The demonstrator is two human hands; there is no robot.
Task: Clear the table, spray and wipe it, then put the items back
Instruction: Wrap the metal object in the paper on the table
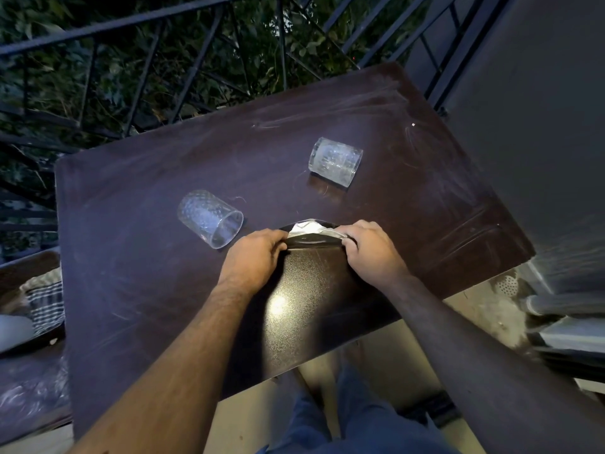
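Both forearms stretched forward over the dark desk (131, 257), converging. Left hand (253, 258) and right hand (371, 252) knuckles-up, each grip curled round one far corner of a dark speckled tray (307, 290), a white cloth (311, 229) pinched along its far edge. Two clear glasses beyond: one glass (209, 217) on its side at left, the other glass (335, 165) further right.

The table (137, 244) is showing dark brown, streaked with pale wipe marks — 2 clear glasses, the left glass (209, 218) and the far glass (335, 161), are showing cut diamond patterning — the black tray (314, 290) is glinting with fine speckles, and the white tissue (309, 228) is showing against it
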